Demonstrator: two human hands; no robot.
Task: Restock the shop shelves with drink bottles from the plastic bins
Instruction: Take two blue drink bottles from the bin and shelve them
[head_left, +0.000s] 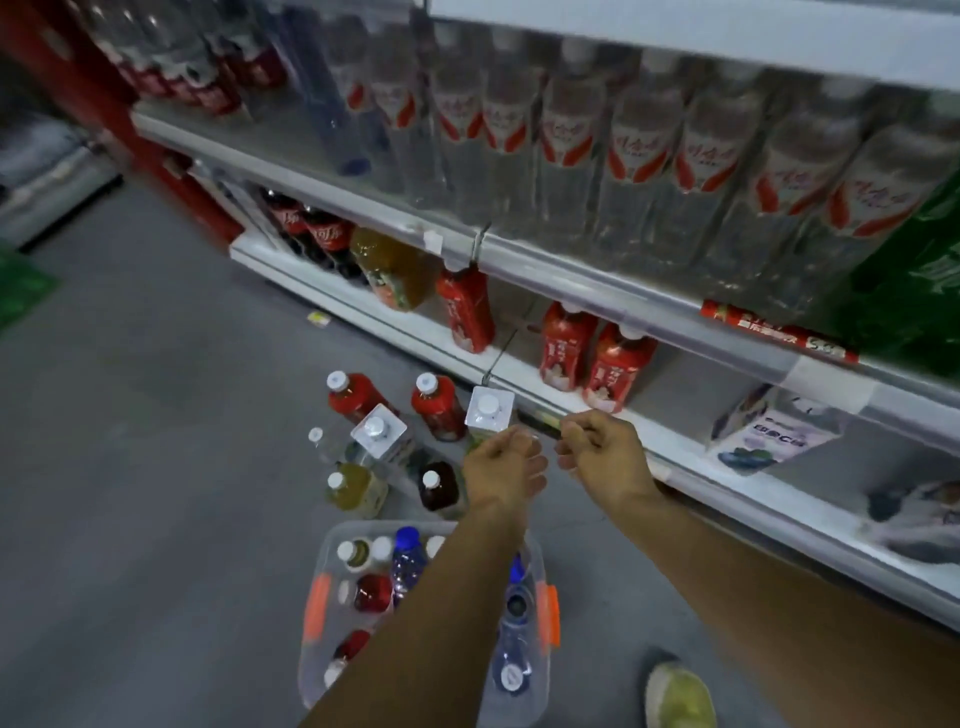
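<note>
Grey floor (156, 467) beside the bottom shelf (675, 447) front edge carries loose bottles (439, 400) and a half-full bin (317, 597), so much restocking seems left. The left hand (504, 467) curls its fingers round a square-topped bottle (488, 410); the right hand (605, 452) has curled fingers, and I cannot tell if they hold anything.

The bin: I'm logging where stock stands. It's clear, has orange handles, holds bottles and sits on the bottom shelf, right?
Wrong in one respect: the head view shows the bin on the floor, beside the bottom shelf, not on it. It is clear, has orange handles and holds bottles.
</note>
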